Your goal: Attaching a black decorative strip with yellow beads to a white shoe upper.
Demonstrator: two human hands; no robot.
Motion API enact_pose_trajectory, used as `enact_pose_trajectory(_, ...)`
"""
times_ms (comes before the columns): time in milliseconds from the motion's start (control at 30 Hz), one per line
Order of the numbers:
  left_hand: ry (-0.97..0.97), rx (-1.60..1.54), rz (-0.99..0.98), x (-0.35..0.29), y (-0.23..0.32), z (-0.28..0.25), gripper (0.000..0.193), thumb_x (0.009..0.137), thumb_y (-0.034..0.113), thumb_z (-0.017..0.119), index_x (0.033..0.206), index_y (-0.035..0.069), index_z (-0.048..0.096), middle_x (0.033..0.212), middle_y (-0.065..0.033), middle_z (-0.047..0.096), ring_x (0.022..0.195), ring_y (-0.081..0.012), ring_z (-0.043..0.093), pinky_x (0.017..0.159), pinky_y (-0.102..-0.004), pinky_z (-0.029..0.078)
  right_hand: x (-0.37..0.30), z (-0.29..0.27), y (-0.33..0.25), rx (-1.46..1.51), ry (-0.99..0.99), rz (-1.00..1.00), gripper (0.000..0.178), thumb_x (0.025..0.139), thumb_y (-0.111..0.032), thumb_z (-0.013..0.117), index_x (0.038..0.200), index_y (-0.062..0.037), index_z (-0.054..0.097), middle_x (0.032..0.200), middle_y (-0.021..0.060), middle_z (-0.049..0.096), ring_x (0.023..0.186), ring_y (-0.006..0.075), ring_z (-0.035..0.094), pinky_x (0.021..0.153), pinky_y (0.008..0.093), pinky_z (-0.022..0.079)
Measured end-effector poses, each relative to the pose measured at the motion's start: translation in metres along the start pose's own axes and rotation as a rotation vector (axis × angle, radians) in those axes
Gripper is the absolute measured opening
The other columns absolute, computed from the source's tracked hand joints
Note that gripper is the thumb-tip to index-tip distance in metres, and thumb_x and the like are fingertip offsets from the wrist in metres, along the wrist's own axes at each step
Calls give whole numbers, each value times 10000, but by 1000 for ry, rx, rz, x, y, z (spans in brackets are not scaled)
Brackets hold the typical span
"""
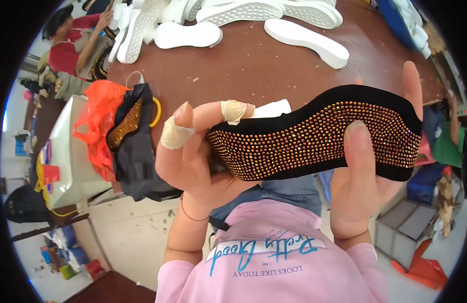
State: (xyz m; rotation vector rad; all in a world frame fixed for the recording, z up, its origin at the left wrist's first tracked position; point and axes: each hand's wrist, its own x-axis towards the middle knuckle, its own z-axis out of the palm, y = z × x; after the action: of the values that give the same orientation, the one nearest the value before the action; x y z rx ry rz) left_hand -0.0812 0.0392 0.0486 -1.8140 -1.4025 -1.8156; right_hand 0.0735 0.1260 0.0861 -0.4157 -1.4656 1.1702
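Our left grip (190, 164) and right grip (362, 177) are holding the shoe upper (304, 144); a pressing right thumb (359, 144) could be dislodging rhinestones (269, 149).

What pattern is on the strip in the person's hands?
The black strip has rows of shiny gold-orange dots with plain black edges; the head view shows it.

Matt cloth strap (314, 139), glossy studs (274, 151)

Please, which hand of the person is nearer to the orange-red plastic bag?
Left. The left hand is right of the plastic bag, at the left end of the studded strap; the right hand is farther away, toward its right end.
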Motion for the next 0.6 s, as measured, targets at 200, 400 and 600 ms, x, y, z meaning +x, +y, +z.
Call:
enact_pose_trajectory(200,228,-263,72,-11,-11,-11,754,639,-14,798,1275,-68,396,1030,-204,634,784,-213,623,678,-251,512,9,16,-11,-303,-64,-272,642,829,-54,516,1428,17,296,1012,101,638,803,142,610,795,207,466)
enact_pose_trajectory(400,362,-311,44,-29,-17,-23,748,662,-9,782,1288,0,372,1016,-202,625,798,-223,622,690,-276,521,-2,40,-3,-201,-160,-47,642,824,-64,524,1421,25,303,994,110,642,791,151,618,795,205,475)
enact_pose_trajectory(600,449,-316,29,-37,-5,-39,747,690,-2,763,1303,81,344,1000,-201,615,814,-236,622,704,-306,530,-14,64,-2,27,-198,151,662,828,-93,547,1424,31,285,1011,116,635,795,147,616,780,202,480)
